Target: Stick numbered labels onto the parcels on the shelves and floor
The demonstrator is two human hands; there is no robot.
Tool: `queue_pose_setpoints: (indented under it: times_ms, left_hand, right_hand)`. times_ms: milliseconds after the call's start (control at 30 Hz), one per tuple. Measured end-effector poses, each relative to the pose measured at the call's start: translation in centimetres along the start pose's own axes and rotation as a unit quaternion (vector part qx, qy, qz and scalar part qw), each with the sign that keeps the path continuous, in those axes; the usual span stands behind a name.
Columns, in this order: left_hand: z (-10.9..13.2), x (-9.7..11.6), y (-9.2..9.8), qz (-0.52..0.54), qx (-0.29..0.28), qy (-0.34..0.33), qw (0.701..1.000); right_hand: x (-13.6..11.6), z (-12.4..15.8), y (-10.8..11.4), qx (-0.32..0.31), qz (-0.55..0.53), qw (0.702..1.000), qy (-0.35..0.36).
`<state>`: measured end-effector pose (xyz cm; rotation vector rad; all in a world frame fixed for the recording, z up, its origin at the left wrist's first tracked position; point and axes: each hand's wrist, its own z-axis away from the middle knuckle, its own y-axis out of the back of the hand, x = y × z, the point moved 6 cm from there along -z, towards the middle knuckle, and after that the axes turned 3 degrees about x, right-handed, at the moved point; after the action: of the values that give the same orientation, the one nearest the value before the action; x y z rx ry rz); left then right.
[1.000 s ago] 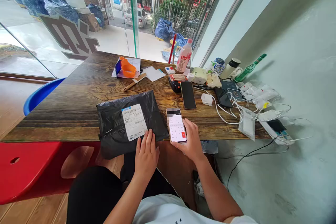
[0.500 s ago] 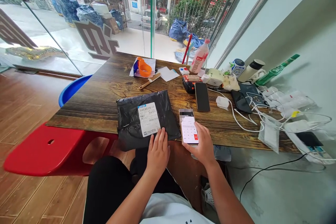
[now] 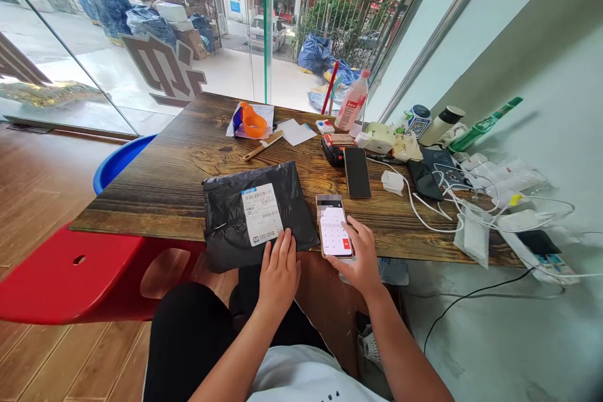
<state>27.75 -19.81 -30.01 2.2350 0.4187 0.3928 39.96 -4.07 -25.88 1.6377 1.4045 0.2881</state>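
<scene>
A black plastic mailing bag (image 3: 221, 207) with a white shipping label (image 3: 261, 213) lies on the table near its front edge. My left hand (image 3: 279, 270) rests flat on the bag's lower right part, fingers stretched out below the label. To the right, a smartphone (image 3: 333, 232) lies face up, its screen lit with a number keypad and a red key. Over its right side is my right hand (image 3: 360, 254), fingers apart and bent. The thumb is by the phone's lower edge and the index fingertip near the screen's right side. The other fingertips are partly hidden.
Beyond the phone on the wooden table (image 3: 164, 163) are a dark phone (image 3: 357, 173), a black handheld device (image 3: 333, 154), a knife (image 3: 264, 146), an orange tape dispenser (image 3: 254, 122) and a bottle (image 3: 353, 100). White cables (image 3: 424, 220) tangle at right. A red stool (image 3: 61, 282) stands left.
The whole view has shifted slightly, so things sit a little farther left. My right fingers have spread and lifted a little from the keypad. My left hand stays on the mailing bag.
</scene>
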Motion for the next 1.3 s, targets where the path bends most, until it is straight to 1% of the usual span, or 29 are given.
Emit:
queue_pose_setpoints:
  times_ms: [133,300,433,600,700,833,900,1033,1200,1300]
  left_hand:
    - [0.0,0.0,0.0,0.013,0.004,0.001,1.0]
    - [-0.1,0.2,-0.1,0.011,0.002,-0.002,1.0]
    - [-0.4,0.3,0.2,0.01,0.008,-0.008,1.0]
    - [-0.5,0.4,0.4,0.006,0.016,-0.014,1.0]
    - [-0.5,0.3,0.3,0.006,0.014,-0.012,1.0]
    - [-0.4,0.3,0.4,0.0,0.013,-0.012,1.0]
    - [-0.4,0.3,0.5,-0.001,0.017,-0.017,1.0]
    - [-0.3,0.3,0.4,0.003,0.023,-0.018,1.0]
    - [-0.3,0.2,0.3,0.007,0.02,-0.011,1.0]
    - [-0.3,0.2,0.4,0.002,0.012,-0.011,1.0]
  right_hand:
    - [-0.5,0.5,1.0,0.055,-0.024,0.997,0.04]
    - [-0.1,0.9,1.4,0.076,-0.048,0.996,0.023]
    - [0.0,1.2,1.7,0.096,-0.052,0.993,0.037]
    - [-0.2,0.9,1.7,0.087,-0.041,0.995,0.038]
    - [-0.8,0.1,1.3,0.055,-0.032,0.997,0.036]
    - [-1.8,-1.0,0.7,0.008,-0.017,0.998,0.055]
    - [-1.8,-1.2,0.6,0.014,-0.018,0.998,0.055]
    - [-1.2,-0.9,0.8,0.047,-0.025,0.998,0.039]
    - [-1.1,-0.6,0.7,0.041,-0.033,0.997,0.049]
    - [-1.2,-0.5,0.9,0.058,-0.044,0.996,0.05]
